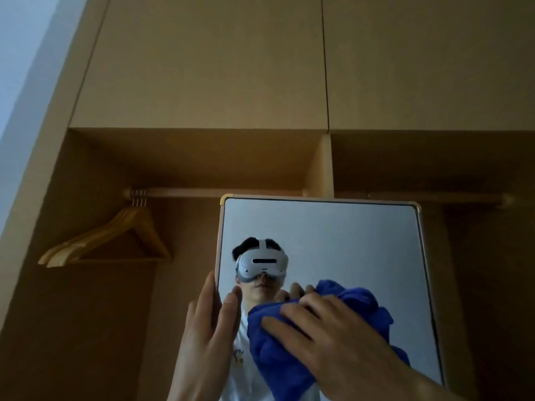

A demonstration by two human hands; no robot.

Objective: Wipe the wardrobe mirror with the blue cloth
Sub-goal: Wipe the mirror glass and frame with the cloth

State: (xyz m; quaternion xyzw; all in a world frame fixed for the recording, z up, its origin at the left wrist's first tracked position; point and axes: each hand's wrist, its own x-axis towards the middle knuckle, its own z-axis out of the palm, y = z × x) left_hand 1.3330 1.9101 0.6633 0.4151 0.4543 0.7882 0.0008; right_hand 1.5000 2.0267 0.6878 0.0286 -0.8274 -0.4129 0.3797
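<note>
The wardrobe mirror [324, 235] has a thin wooden frame with brass corners and stands in front of the open wardrobe. My left hand [205, 328] holds its left edge, thumb on the glass side and fingers along the frame. My right hand [327, 334] holds the bunched blue cloth [269, 351] against the lower part of the glass, fingers spread over it. The cloth and both hands are reflected in the glass, along with a person wearing a white headset.
Wooden hangers [115, 238] hang at the left end of the clothes rail [220, 192] behind the mirror. Closed upper cabinet doors [202, 62] fill the top of the view. A vertical divider [321, 166] splits the wardrobe. A pale wall [26, 53] lies far left.
</note>
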